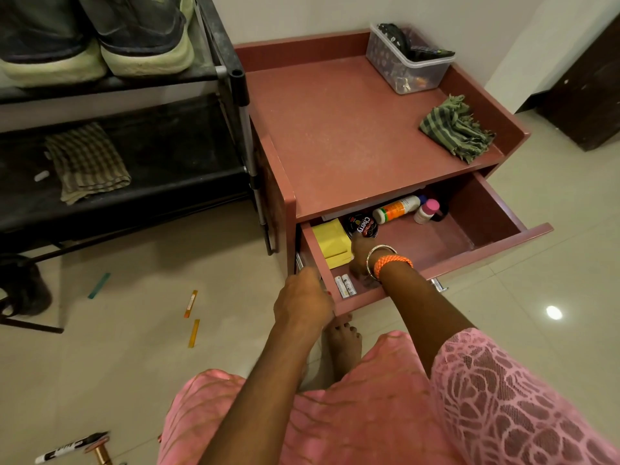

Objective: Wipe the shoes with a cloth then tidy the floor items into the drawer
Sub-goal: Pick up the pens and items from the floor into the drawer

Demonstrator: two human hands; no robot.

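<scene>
The red cabinet's drawer (pixel 483 209) stands pulled out. My right hand (pixel 360 260) reaches down into its front left part, beside a yellow packet (pixel 330 243) and just above two batteries (pixel 345 286); its fingertips are hidden. My left hand (pixel 302 297) curls over the drawer's front left corner. On the floor lie a teal strip (pixel 99 285), two orange strips (pixel 190 303), a marker (pixel 72 448) and a copper-coloured piece (pixel 99 451). Dark shoes (pixel 141 35) sit on the rack's top shelf. A green striped cloth (pixel 456 129) lies on the cabinet top.
The drawer also holds a polish tin (pixel 362 226), a white-and-orange bottle (pixel 396 208) and a pink-capped bottle (pixel 426 211). A clear plastic box (pixel 407 58) stands at the cabinet's back. A checked cloth (pixel 87 162) lies on the black rack's lower shelf. My foot (pixel 342 340) rests under the drawer.
</scene>
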